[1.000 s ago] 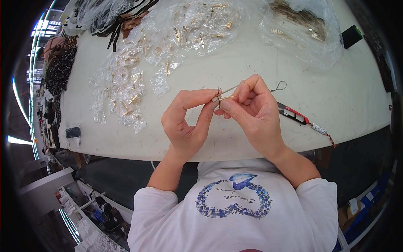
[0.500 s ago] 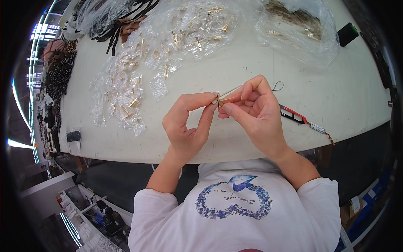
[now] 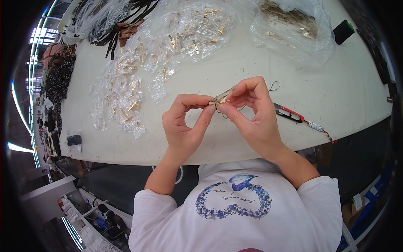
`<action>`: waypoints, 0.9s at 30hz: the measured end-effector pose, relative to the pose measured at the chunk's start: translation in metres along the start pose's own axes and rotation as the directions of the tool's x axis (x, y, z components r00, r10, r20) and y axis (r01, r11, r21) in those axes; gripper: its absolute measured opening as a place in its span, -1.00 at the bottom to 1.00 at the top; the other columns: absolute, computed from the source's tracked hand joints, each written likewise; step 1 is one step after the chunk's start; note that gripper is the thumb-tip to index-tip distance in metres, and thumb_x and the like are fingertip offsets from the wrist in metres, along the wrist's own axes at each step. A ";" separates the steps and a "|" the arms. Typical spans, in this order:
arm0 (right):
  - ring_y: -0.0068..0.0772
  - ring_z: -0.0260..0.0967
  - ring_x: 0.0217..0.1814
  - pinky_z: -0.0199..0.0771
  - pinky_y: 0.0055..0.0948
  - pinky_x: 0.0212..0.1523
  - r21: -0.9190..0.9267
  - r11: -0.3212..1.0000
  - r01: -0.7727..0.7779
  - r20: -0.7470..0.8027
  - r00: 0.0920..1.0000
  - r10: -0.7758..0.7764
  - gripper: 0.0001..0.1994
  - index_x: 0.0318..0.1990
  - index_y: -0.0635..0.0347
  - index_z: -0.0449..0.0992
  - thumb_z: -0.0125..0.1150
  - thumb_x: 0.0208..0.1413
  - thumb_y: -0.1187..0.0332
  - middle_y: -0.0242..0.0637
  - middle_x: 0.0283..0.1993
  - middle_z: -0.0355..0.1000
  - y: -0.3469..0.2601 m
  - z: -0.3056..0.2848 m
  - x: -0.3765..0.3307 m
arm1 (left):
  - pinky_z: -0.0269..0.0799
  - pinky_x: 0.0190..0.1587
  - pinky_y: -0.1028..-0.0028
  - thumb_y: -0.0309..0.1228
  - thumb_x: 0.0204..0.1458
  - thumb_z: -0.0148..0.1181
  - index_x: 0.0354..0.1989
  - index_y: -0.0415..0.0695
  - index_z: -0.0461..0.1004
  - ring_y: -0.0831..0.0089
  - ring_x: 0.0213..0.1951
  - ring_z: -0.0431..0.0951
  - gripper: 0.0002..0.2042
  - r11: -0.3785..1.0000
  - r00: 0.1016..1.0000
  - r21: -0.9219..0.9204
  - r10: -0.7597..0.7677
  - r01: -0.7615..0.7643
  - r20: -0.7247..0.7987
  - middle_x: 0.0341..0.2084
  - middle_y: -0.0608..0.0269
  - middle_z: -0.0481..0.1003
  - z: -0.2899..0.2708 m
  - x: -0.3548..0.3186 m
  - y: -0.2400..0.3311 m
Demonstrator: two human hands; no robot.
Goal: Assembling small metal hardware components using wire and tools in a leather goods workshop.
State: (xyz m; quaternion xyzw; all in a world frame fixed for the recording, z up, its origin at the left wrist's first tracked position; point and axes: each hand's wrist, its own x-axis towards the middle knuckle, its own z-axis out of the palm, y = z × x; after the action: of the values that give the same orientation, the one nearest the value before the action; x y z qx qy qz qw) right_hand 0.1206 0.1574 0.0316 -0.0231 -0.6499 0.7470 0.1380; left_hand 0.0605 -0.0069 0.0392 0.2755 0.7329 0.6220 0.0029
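Observation:
My left hand (image 3: pixel 184 124) is closed, thumb and index finger pinched at the end of a small, thin gold-coloured piece (image 3: pixel 223 101). Dark thread (image 3: pixel 216 106) wraps around that end. From the other side my right hand (image 3: pixel 256 113) is closed too, its thumb and fingertips on the same piece and on the thread. Both sets of fingertips nearly meet above the table and hide much of the piece, so its exact kind cannot be made out. A loop of dark thread (image 3: pixel 274 86) sticks out beyond my right hand.
Red-and-black thread snips (image 3: pixel 289 113) on a braided cord lie right of my hands. Clear bags (image 3: pixel 126 101) of gold-coloured metal pieces spread across the far left. Another plastic bag (image 3: pixel 289 38) and a black thread spool (image 3: pixel 343 32) stand far right; black straps (image 3: pixel 115 40) lie far left.
My right hand has shifted slightly left, closer to my left hand, and its fingers have curled in. The thin piece is now more covered, and a thread loop shows below the fingertips.

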 end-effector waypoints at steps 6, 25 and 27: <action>-0.62 0.38 -0.28 0.41 -0.62 -0.21 0.252 0.959 -0.128 -0.095 0.983 0.156 -0.67 0.03 0.24 0.34 0.24 0.22 0.31 -0.34 -0.13 0.41 -0.007 0.004 -0.001 | 0.48 -0.08 0.50 -0.64 0.05 0.28 -0.22 -0.29 0.49 0.51 -0.26 0.58 -0.86 0.990 0.995 -0.111 -0.094 0.089 -0.040 -0.34 0.19 0.58 -0.006 0.018 0.008; -0.64 0.13 -0.69 0.05 -0.51 -0.61 -0.496 0.860 -0.119 -0.037 0.993 0.116 -0.87 -0.29 0.21 0.58 0.16 0.23 0.38 -0.39 -0.72 0.27 -0.012 -0.035 0.003 | 0.48 -0.16 0.52 -0.65 -0.01 0.32 -0.28 -0.25 0.53 0.47 -0.27 0.59 -0.86 0.987 0.993 0.123 0.090 -0.099 0.075 -0.36 0.22 0.59 -0.021 0.038 -0.008; -0.58 0.17 -0.70 0.09 -0.49 -0.61 -0.551 0.822 -0.142 -0.014 0.987 0.162 -0.87 -0.30 0.20 0.59 0.17 0.22 0.37 -0.38 -0.72 0.30 -0.012 -0.035 0.002 | 0.51 -0.09 0.49 -0.61 0.05 0.30 -0.22 -0.25 0.50 0.48 -0.23 0.59 -0.85 0.985 0.989 -0.116 -0.116 0.126 0.092 -0.31 0.20 0.57 -0.024 0.041 -0.007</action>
State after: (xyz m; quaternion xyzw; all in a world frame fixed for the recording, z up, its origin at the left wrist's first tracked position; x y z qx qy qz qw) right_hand 0.1285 0.1927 0.0387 -0.1010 -0.8353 0.5376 0.0547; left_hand 0.0149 -0.0127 0.0520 0.2559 0.7083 0.6519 0.0884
